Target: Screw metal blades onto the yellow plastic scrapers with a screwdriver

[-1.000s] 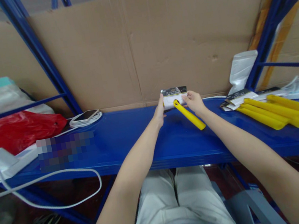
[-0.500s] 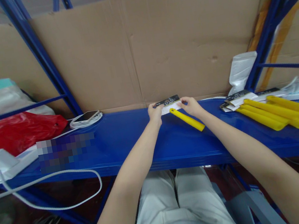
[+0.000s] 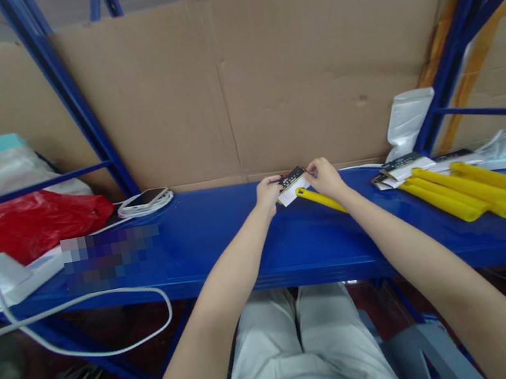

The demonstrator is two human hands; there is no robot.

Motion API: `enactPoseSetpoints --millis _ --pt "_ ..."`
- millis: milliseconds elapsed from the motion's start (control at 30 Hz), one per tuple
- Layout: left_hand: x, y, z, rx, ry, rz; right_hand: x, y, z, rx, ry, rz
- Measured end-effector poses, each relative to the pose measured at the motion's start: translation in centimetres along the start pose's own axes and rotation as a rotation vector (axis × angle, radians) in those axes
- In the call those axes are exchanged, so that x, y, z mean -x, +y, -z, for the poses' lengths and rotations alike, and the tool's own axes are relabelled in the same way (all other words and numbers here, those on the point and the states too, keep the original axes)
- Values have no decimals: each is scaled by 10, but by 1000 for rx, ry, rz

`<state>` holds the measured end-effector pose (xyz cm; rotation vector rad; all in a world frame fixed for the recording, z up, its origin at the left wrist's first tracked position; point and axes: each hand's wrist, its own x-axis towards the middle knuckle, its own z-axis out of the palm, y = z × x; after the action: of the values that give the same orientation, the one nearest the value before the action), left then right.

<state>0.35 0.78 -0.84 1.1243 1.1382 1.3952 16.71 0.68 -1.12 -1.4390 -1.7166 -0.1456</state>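
Observation:
A black-and-white printed card (image 3: 290, 188) is held between my two hands above the blue shelf. My left hand (image 3: 268, 196) grips its left end with thumb and fingers. My right hand (image 3: 325, 178) pinches the card's upper right corner, the fingers partly hidden. From the card's lower side a long yellow handle (image 3: 322, 199) with a hole at its end slants down to the right; its far end is hidden behind my right forearm. Farther right lie several similar yellow handles (image 3: 462, 192), with black-and-white cards (image 3: 406, 166) at their left ends.
The blue shelf (image 3: 213, 242) has a cardboard wall (image 3: 144, 104) behind it and blue posts on both sides. At left are a red plastic bag (image 3: 43, 220), a phone (image 3: 147, 198) on a coiled white cable, and a power strip (image 3: 30, 287). A white pouch (image 3: 410, 122) leans at right.
The card has turned, its right end now higher than its left. The yellow handle has shifted right, further behind my right forearm. Both hands stay on the card.

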Motion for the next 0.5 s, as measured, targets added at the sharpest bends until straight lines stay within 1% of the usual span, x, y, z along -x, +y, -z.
enactPoseSetpoints --millis 67,200,300,500 --pt "-1 -1 1 2 -8 -5 1 -6 4 32 -23 -26" --pt "-5 -3 3 -5 -19 7 5 -17 11 66 -169 -61" --pt "-8 -4 5 10 -12 16 7 -20 11 50 -198 -10" --pt "-5 -3 7 29 14 16 8 -17 4 -16 -255 83"
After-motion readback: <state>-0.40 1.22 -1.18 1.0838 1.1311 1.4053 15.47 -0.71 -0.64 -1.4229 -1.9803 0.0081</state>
